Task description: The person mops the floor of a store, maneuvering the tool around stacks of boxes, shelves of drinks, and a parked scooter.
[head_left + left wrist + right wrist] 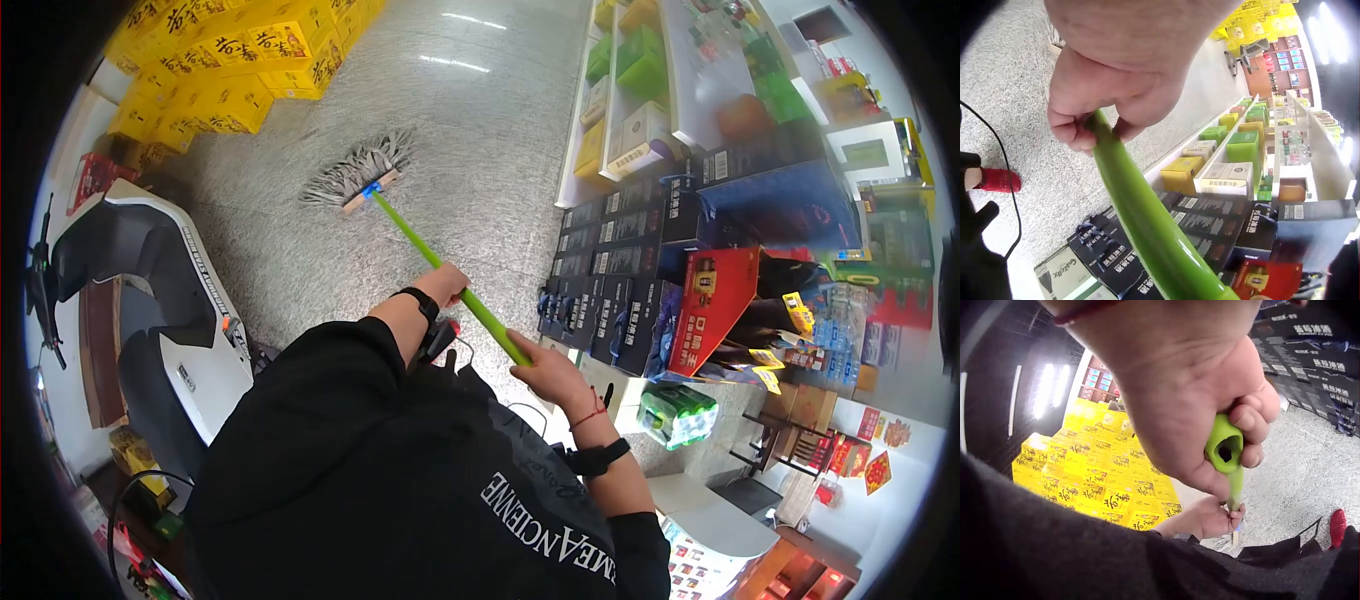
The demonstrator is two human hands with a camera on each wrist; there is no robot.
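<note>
A mop with a grey string head (360, 170) lies against the speckled floor, its green handle (415, 240) slanting back toward the person. The left hand (440, 285) grips the handle partway along; in the left wrist view that hand (1116, 81) has its fingers curled round the green tube (1147, 219). Nearer the body, the right hand (552, 378) holds the upper end. The right wrist view shows this hand (1191, 419) wrapped around the hollow handle end (1225, 447), with the left hand (1207, 519) farther down.
Yellow cartons (235, 60) are stacked at the upper left, and a white scooter (180, 300) stands at the left. Dark boxes (610, 290), a red box (715, 305) and white shelves (690, 80) line the right side. Green-wrapped bottles (678, 415) sit below them.
</note>
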